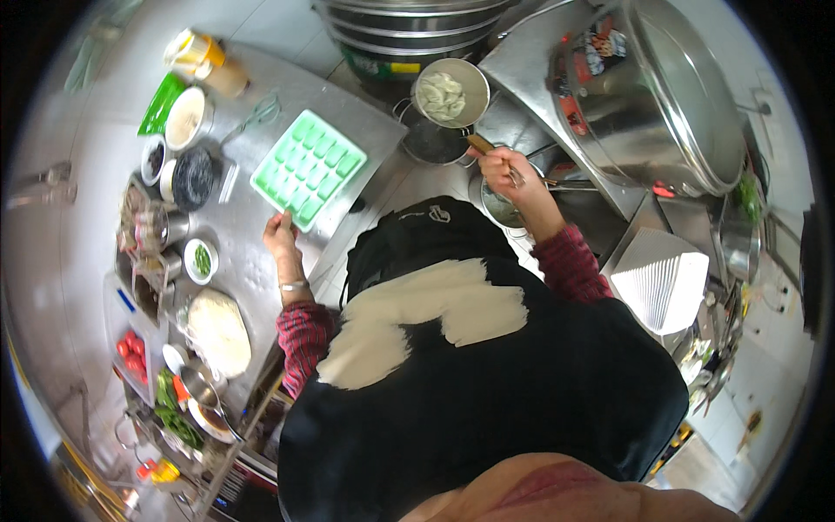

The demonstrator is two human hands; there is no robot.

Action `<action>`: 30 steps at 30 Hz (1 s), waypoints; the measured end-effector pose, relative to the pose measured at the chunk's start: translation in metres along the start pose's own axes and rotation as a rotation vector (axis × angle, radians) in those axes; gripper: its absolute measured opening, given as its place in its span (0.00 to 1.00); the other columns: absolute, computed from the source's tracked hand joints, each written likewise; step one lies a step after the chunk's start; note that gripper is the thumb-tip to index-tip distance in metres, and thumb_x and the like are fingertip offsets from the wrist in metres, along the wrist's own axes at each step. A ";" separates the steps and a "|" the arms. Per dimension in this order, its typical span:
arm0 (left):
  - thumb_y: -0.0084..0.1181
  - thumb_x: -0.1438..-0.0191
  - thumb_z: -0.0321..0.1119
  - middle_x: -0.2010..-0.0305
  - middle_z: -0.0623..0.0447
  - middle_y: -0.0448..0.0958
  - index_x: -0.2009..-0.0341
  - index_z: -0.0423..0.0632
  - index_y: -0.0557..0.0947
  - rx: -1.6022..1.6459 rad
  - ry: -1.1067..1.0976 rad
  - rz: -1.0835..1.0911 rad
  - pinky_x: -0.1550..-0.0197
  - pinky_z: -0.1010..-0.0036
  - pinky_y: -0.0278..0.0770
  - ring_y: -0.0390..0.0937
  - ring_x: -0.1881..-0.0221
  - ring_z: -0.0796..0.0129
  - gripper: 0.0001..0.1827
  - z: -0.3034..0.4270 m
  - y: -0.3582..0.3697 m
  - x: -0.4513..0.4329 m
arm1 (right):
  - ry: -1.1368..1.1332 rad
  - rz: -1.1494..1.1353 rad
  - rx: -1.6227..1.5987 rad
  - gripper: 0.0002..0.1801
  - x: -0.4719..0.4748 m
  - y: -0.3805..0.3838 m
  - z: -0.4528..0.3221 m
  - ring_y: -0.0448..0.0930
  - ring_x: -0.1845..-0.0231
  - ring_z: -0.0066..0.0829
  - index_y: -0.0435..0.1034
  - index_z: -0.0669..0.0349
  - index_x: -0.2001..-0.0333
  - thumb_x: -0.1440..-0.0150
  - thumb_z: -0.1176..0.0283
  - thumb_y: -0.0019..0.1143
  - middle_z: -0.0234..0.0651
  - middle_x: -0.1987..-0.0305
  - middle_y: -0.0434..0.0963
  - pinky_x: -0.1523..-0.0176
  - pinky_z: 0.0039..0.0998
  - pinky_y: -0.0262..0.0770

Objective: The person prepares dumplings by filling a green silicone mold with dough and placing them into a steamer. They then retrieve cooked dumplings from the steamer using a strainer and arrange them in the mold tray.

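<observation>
My left hand [280, 238] pinches the near corner of a pale green plastic tray [309, 171] divided into several compartments, at the edge of a steel table. In my right hand [505, 171] is the wooden handle [481, 144] of a saucepan [479, 104]. Whitish dumplings [442, 96] lie heaped inside the pan. It is held above a two-handled pot [438, 145], partly covering it. Another pot [502, 207] stands under my right wrist, mostly hidden by the forearm.
On the steel table [244, 225] to my left stand bowls, a dish of chopped greens [202, 260], a bag of white food [218, 333] and a tub of tomatoes [134, 355]. A large steel pot [626, 111] is at right, near stacked white trays [659, 280]. A steel drum [414, 32] stands ahead.
</observation>
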State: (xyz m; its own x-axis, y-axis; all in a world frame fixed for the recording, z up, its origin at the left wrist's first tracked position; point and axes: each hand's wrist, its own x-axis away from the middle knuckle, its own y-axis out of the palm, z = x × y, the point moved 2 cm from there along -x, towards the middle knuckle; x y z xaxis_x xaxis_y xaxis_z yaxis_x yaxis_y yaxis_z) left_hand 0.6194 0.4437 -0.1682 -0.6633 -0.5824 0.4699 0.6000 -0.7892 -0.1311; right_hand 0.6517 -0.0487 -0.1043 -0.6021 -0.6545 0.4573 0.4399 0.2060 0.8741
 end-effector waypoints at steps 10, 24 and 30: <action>0.61 0.47 0.27 0.80 0.59 0.72 0.74 0.50 0.74 0.054 0.009 -0.141 0.85 0.81 0.58 0.63 0.84 0.78 0.08 -0.007 0.012 -0.012 | -0.473 -0.366 0.198 0.31 0.222 0.207 0.034 0.61 0.91 0.14 0.42 0.75 0.35 0.39 0.76 0.35 0.29 0.80 0.62 0.91 0.18 0.60; 0.58 0.44 0.33 0.79 0.58 0.74 0.72 0.51 0.76 0.064 -0.027 -0.082 0.86 0.82 0.55 0.62 0.84 0.78 0.06 -0.024 0.014 -0.031 | -0.668 0.697 0.346 0.10 0.391 0.194 -0.183 0.63 0.89 0.14 0.60 0.61 0.77 0.43 0.74 0.42 0.26 0.85 0.61 0.90 0.13 0.56; 0.57 0.44 0.34 0.81 0.58 0.72 0.73 0.50 0.74 0.036 0.030 -0.037 0.87 0.81 0.53 0.60 0.87 0.78 0.07 -0.023 0.020 -0.022 | -0.706 0.541 0.187 0.13 0.334 0.176 -0.245 0.65 0.87 0.18 0.48 0.70 0.59 0.43 0.75 0.38 0.29 0.82 0.65 0.89 0.15 0.58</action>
State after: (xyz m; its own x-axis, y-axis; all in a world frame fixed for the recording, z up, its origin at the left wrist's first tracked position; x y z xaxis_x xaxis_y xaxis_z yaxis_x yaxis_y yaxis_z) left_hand 0.6355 0.4364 -0.2006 -0.6984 -0.5588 0.4472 0.5901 -0.8032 -0.0821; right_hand 0.6909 -0.4089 0.1616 -0.6402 0.1516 0.7531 0.7031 0.5107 0.4949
